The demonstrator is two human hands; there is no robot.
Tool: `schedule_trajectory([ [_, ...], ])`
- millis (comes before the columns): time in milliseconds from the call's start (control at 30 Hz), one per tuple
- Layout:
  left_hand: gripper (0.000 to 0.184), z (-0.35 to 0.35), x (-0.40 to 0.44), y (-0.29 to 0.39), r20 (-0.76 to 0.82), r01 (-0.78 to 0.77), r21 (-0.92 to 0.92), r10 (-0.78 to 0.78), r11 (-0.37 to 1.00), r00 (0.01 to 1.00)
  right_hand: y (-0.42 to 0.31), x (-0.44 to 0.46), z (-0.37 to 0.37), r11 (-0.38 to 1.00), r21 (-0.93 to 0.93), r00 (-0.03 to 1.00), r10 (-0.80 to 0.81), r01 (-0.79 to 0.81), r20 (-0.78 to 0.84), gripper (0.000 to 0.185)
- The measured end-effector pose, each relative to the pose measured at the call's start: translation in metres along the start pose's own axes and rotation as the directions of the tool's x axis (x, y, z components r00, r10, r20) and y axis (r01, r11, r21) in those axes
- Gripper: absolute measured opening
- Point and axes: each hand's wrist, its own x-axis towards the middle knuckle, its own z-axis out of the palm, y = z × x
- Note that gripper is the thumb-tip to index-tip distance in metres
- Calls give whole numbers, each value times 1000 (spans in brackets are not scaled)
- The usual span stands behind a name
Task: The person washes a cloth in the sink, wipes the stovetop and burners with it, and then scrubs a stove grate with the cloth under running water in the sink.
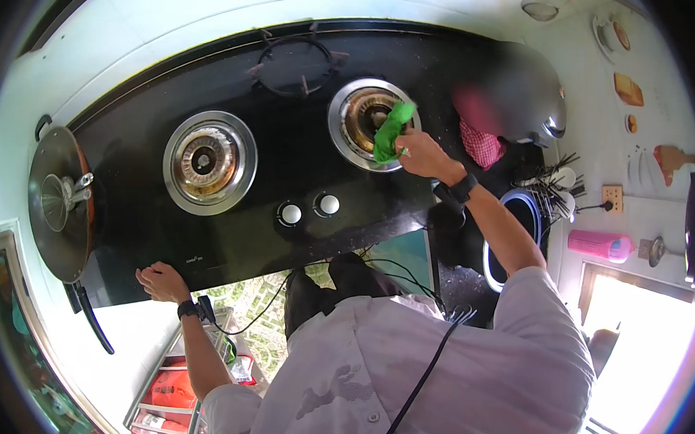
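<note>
A black gas stove (246,236) has two round burners. My right hand (426,154) is closed on a green cloth (391,133), which lies over the right side of the right burner (356,113). The left burner (204,162) shows brown stains around its centre. Flat on the stove's front left edge rests my left hand (162,282), its fingers apart and nothing in it. Two white knobs (291,214) sit at the front of the stove. Behind them, a black pan support (296,63) lies off the burners.
A wok (52,235) with a strainer stands at the far left. To the right are a dark rounded appliance (531,93), a red checked cloth (481,145), chopsticks (555,179), a blue-rimmed basin (488,258) and a pink bottle (601,245). Cables hang by my body.
</note>
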Motion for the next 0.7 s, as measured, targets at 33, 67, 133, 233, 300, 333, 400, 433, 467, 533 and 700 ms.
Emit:
schedule_trajectory([
  [33, 17, -2, 0, 4, -17, 17, 4, -17, 1000, 1000, -8, 5, 0, 1000, -6, 1000, -19, 19, 3, 8],
  [67, 17, -2, -1, 5, -24, 39, 15, -39, 999, 999, -16, 11, 2, 991, -93, 951, -118, 95, -286, 8],
  [133, 15, -3, 0, 3, -58, -17, -60, 13, 998, 998, -22, 28, 12, 966, -183, 813, -254, 183, -524, 9],
  [233, 13, -20, 1, 13, -37, 22, -70, -24, 997, 999, -15, 47, 31, 989, -126, 918, -124, 81, -378, 15],
  [300, 13, -12, 2, 10, -61, 29, -56, -32, 998, 998, -63, 57, 24, 983, -81, 908, -185, 167, -377, 15],
  [333, 14, -8, 0, 9, -66, 31, -43, -34, 999, 997, -89, 62, 21, 981, -28, 912, -189, 192, -364, 15],
  [400, 14, -16, -1, 13, -27, 51, -51, -52, 997, 998, -151, 82, 16, 963, 133, 924, -177, 233, -338, 17],
  [433, 14, -17, -1, 13, -19, 43, -64, -45, 997, 999, -181, 93, 15, 964, 207, 954, -102, 164, -281, 24],
  [467, 15, -18, 0, 13, -16, 37, -79, -38, 996, 999, -187, 117, 34, 867, 333, 901, -249, 371, -355, 28],
  [533, 15, -18, 1, 12, -15, 49, -83, -51, 995, 999, -234, 147, 44, 924, 267, 952, -222, 274, -211, 36],
  [700, 14, -25, 1, 14, -7, 51, -104, -52, 993, 999, -263, 219, 158, 833, 120, 826, -498, 541, -265, 25],
])
